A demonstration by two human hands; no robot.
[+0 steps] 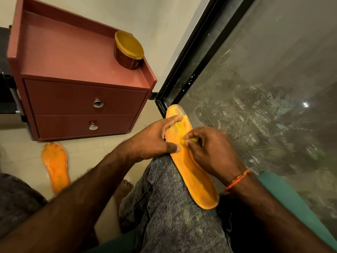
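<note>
An orange shoe insole (197, 181) lies along my right knee, toe end pointing away toward the window. My left hand (155, 137) holds its left edge, thumb on top near the middle and forefinger stretched toward the toe. My right hand (209, 152) rests on the insole's middle, its fingertips pinching a small yellow-green piece (189, 140) against the surface. A second orange insole (56, 165) lies flat on the floor to the left.
A reddish-brown two-drawer cabinet (82, 99) stands against the wall, with a yellow-lidded round tub (128, 50) on its top right corner. A black-framed glass window (264, 88) runs along the right. My bare foot (125, 187) rests on the tiled floor.
</note>
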